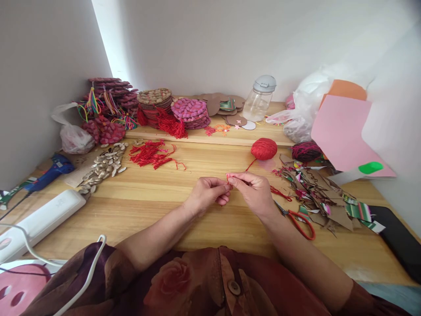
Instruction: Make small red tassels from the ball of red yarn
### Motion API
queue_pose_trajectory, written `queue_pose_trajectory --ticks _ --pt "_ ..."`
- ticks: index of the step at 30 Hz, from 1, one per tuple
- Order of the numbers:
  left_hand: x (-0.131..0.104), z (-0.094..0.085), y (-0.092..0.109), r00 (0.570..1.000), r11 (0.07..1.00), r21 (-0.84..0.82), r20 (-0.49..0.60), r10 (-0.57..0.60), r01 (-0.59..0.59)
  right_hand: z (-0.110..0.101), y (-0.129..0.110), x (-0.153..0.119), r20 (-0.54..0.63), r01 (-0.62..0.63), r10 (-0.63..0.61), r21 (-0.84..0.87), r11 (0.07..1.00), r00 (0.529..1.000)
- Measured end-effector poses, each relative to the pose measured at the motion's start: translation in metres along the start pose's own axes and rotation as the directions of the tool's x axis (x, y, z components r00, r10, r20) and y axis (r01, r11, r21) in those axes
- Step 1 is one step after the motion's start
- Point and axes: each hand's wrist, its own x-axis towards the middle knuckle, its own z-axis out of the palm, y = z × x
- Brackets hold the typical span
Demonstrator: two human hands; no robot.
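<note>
Low over the middle of the table, my left hand (pixel 210 192) and my right hand (pixel 252 188) meet fingertip to fingertip. Both are closed in a pinch on thin red yarn (pixel 227 177), of which only a short bit shows between the fingers. A red yarn ball (pixel 264 149) lies just beyond my right hand, its loose strand running down toward that hand. Beside my right wrist lie a few cut red strands (pixel 280 193) and a pair of scissors (pixel 301 224) with orange-red handles. A heap of red tassels (pixel 148 153) rests to the left, apart from my hands.
A raised shelf (pixel 210 137) at the back holds stacked round pieces (pixel 190 112) and a clear bottle (pixel 259 98). Cardboard scraps (pixel 322 197) and a dark phone (pixel 396 241) lie right. Left are pale shells (pixel 107 164), a blue glue gun (pixel 52 173) and a white power strip (pixel 42 224).
</note>
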Motion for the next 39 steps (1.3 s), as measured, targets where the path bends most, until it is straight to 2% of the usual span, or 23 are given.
queue_pose_trajectory --ticks 11,15,20,26,30,34,39 --pt "-0.001 0.000 0.002 1.000 0.998 0.059 0.013 0.000 -0.001 0.001 -0.001 -0.003 0.019 0.069 -0.068 -0.099 0.993 0.998" --pt "-0.002 0.000 0.002 0.999 0.997 0.071 0.029 0.025 -0.027 0.004 -0.002 -0.001 -0.008 -0.038 0.038 0.072 0.997 0.999" --pt "-0.001 0.000 -0.002 0.998 0.999 0.022 0.044 0.049 -0.050 0.007 -0.007 0.001 -0.024 -0.215 0.237 0.339 0.916 0.971" --pt "0.001 0.003 -0.006 1.000 0.994 -0.107 0.012 0.011 -0.010 0.010 -0.009 0.001 -0.040 -0.273 0.335 0.493 0.826 0.941" --pt "0.000 0.004 -0.006 1.000 0.992 -0.126 0.014 -0.012 0.014 0.009 -0.007 0.000 -0.038 -0.267 0.323 0.476 0.838 0.946" --pt "0.000 0.001 -0.002 0.999 0.985 -0.166 -0.035 0.039 -0.044 0.003 -0.004 0.001 0.007 -0.259 0.276 0.368 0.893 0.961" --pt "0.002 -0.004 0.002 0.993 0.970 -0.219 -0.081 0.090 -0.106 0.003 0.000 0.001 0.135 -0.374 0.349 0.298 0.878 0.927"
